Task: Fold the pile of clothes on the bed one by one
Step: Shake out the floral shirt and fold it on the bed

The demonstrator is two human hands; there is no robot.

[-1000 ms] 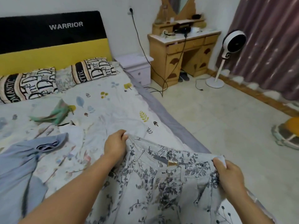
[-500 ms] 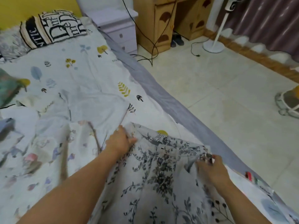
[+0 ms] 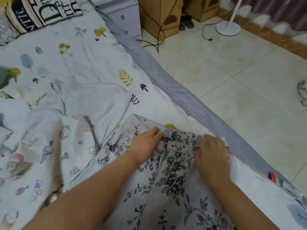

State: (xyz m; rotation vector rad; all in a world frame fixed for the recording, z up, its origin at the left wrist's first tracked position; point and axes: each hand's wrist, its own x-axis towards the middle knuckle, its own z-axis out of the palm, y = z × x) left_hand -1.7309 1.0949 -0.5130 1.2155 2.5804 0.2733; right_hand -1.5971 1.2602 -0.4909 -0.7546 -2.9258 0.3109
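Floral trousers (image 3: 172, 185) lie waistband away; left hand (image 3: 146, 146) and right hand (image 3: 212, 156) flat, grip loose.

My two hands, left hand (image 3: 146, 146) and right hand (image 3: 213, 156), one floral garment (image 3: 169, 188) under them, one cartoon-print garment (image 3: 41, 155), one lettered pillow (image 3: 44, 10), one bed sheet (image 3: 86, 52), one fan base (image 3: 228, 29), one pair of shoes (image 3: 186, 24)

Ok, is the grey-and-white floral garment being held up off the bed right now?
No, the grey-and-white floral garment lies flat on the leaf-print bedsheet, with the left hand and right hand resting on its waistband.
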